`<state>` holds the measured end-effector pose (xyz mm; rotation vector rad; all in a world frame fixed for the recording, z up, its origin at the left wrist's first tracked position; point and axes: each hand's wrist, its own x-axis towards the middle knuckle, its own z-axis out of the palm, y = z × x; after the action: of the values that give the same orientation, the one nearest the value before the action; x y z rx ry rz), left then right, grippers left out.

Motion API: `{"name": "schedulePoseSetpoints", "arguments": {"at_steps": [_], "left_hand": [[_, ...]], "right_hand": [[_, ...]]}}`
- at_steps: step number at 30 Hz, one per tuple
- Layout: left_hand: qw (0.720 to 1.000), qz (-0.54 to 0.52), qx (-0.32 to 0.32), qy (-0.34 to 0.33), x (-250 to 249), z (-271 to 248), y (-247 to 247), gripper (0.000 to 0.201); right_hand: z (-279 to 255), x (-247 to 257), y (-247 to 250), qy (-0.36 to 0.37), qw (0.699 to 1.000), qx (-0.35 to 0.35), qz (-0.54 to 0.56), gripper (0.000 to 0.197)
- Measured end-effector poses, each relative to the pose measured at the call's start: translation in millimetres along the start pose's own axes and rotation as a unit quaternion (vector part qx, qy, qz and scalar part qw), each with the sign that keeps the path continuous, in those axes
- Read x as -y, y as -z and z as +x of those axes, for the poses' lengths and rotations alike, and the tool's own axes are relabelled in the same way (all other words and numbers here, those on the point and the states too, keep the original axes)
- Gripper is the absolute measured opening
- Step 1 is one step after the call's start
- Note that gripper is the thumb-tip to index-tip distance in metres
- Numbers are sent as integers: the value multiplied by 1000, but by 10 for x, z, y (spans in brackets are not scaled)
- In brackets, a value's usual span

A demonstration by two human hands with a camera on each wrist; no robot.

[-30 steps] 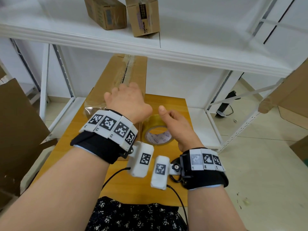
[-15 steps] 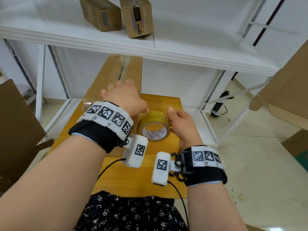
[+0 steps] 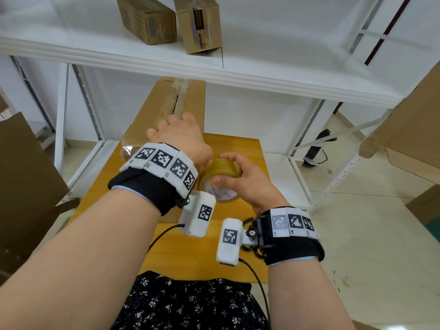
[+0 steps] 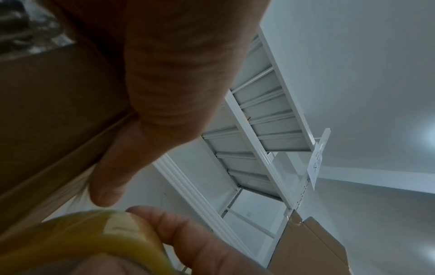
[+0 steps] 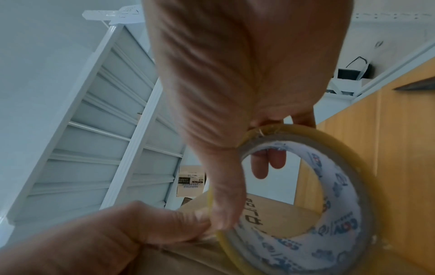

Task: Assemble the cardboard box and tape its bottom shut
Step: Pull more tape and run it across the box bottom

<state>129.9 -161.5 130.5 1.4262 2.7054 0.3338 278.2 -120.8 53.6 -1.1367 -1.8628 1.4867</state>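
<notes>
Head view: the cardboard box [image 3: 166, 110] lies on the table [image 3: 242, 148], its long axis running away from the person, a taped seam along its top. The left hand [image 3: 181, 139] rests on the box's near end, fingers spread flat. Just right of the box's near corner, the right hand [image 3: 247, 184] holds the tape roll [image 3: 221, 179], fingers curled over its rim.

Left wrist view: the left thumb [image 4: 110, 178] lies along the box edge [image 4: 58, 148], nearly touching the roll [image 4: 77, 238].

Right wrist view: the right thumb [image 5: 226, 195] and the left thumb [image 5: 164, 223] meet at the roll's [image 5: 329, 214] edge. A cut or tear there looks due, judging by the taped seam. Whether the strip is already free cannot be told.
</notes>
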Motion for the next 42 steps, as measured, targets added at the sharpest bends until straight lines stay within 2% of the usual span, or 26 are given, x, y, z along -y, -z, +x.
{"name": "schedulePoseSetpoints", "arguments": {"at_steps": [5, 15, 19, 25, 28, 32, 35, 39, 42], "left_hand": [[1000, 12, -10, -1, -31, -2, -43, 68], [1000, 11, 0, 1, -32, 16, -50, 69], [1000, 8, -8, 0, -26, 16, -46, 65], [1000, -4, -21, -6, -15, 7, -56, 64], [999, -11, -31, -18, -2, -16, -59, 68], [998, -30, -46, -23, 47, -53, -55, 69], [996, -63, -49, -34, 102, -66, -25, 69], [985, -125, -90, -75, 157, -137, -29, 52], [967, -191, -128, -111, 194, -208, -70, 35]], "right_hand": [[56, -43, 1, 24, 999, -27, -11, 57], [121, -56, -71, 48, 989, -81, -110, 49], [97, -22, -53, 52, 990, -60, -118, 54], [-19, -72, 108, 1, 995, -49, -84, 84], [-35, -100, 133, -62, 993, -28, -92, 92], [-63, -106, 93, -96, 993, 3, -73, 93], [-108, -85, 95, -99, 993, -13, -58, 92], [-138, -98, 143, -121, 991, -15, -60, 100], [-186, -108, 203, -150, 985, -3, -80, 96]]}}
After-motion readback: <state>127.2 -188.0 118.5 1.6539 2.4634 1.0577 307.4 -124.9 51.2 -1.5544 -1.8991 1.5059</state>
